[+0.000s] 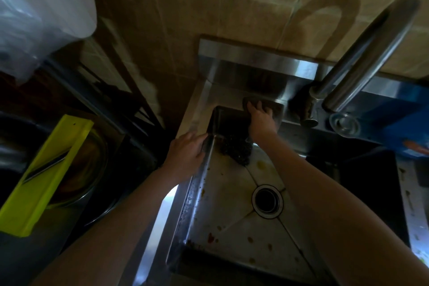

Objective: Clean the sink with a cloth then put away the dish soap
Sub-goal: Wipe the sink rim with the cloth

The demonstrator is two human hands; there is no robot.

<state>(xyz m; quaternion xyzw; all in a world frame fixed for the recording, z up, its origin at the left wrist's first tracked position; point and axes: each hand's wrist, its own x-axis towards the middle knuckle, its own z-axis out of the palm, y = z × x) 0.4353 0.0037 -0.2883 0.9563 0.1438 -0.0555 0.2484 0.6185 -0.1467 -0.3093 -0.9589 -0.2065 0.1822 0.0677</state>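
sink (234,227) brushed steel, stained; faucet (362,53) glossy metal; wall tiles (232,7) matt.

Dim kitchen here, low light all round. Tan tiled wall (232,7) fills the back, pale grout lines running across it, and a curved shadow (334,7) sits on the tiles at right. Top left, a translucent plastic bag (34,18) hangs in, blurred. Below it a dark wire rack (111,90), then a yellow-green slicer (46,174) lying tilted over a metal bowl (92,165). Blue box (399,123) far right.
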